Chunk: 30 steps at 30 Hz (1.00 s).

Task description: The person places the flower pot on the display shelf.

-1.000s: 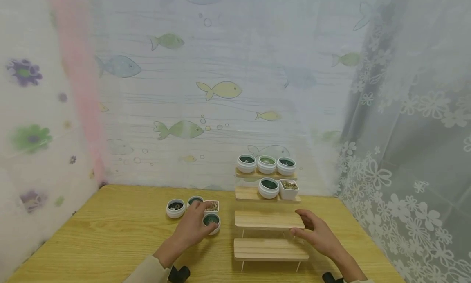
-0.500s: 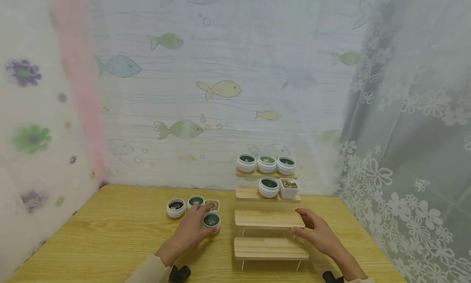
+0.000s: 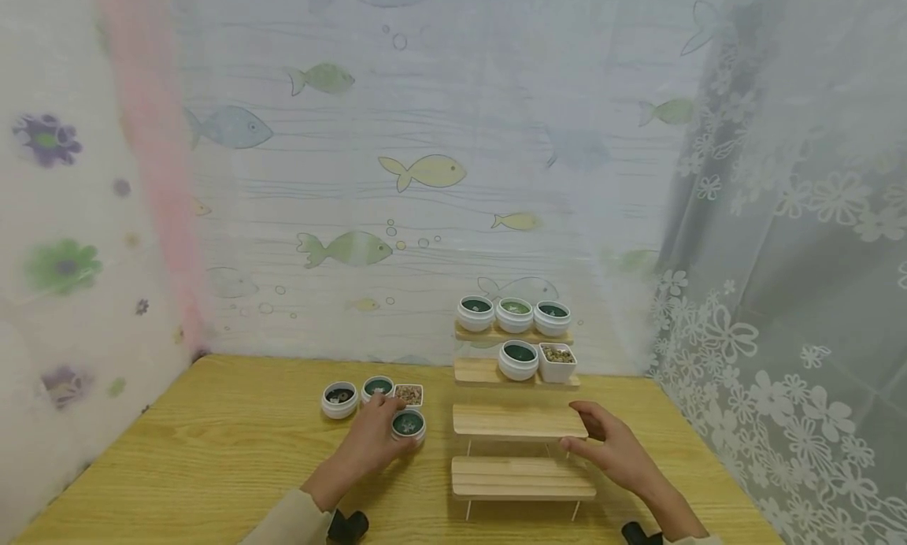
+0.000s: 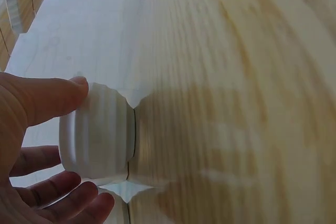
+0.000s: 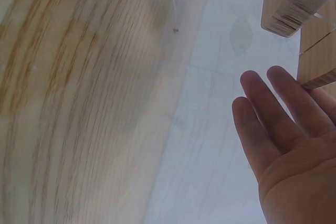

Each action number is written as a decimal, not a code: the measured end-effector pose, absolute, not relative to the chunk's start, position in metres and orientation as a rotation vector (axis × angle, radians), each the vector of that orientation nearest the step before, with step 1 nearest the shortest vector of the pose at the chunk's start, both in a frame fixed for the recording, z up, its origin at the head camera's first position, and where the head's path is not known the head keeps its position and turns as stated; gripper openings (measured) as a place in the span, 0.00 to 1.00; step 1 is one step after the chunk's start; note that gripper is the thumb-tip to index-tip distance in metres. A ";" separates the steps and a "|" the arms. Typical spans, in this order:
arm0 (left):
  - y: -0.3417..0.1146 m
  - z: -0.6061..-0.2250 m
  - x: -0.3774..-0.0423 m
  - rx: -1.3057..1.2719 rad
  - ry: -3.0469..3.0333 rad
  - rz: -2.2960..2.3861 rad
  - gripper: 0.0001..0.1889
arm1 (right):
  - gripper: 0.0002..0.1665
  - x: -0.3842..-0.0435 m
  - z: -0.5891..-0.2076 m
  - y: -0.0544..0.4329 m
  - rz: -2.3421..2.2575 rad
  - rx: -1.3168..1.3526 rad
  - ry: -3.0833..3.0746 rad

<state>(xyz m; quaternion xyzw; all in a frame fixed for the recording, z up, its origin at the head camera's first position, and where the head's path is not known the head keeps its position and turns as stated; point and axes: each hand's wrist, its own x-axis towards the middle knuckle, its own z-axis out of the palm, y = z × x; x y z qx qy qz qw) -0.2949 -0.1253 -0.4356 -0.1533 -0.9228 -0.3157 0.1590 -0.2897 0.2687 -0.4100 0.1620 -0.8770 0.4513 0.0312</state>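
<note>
On the wooden table, my left hand (image 3: 368,443) holds a small round white pot (image 3: 409,426) with a dark green top between thumb and fingers. The left wrist view shows the thumb on the side of the white pot (image 4: 97,129), which stands on the wood, with fingers curving beside it. Close by are another green-topped pot (image 3: 378,388), a dark-topped pot (image 3: 340,400) and a square white dish (image 3: 409,395) of brownish bits. My right hand (image 3: 612,450) is at the right end of a wooden shelf step (image 3: 520,421), thumb in front; its other fingers look extended (image 5: 283,114).
The stepped rack has a lower step (image 3: 523,478) in front. Its top step (image 3: 513,335) bears several round pots, and the step below (image 3: 471,370) bears a round pot (image 3: 518,360) and a square dish (image 3: 557,361). A fish-print curtain (image 3: 425,214) hangs behind.
My left thumb and fingers have settled closer round the near green-topped pot, uncovering more of its top and of the square dish. My right hand has barely moved.
</note>
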 end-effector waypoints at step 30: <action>-0.128 -0.438 -0.297 -0.371 -2.634 -1.152 0.28 | 0.39 -0.289 -0.408 0.269 1.411 0.479 -2.712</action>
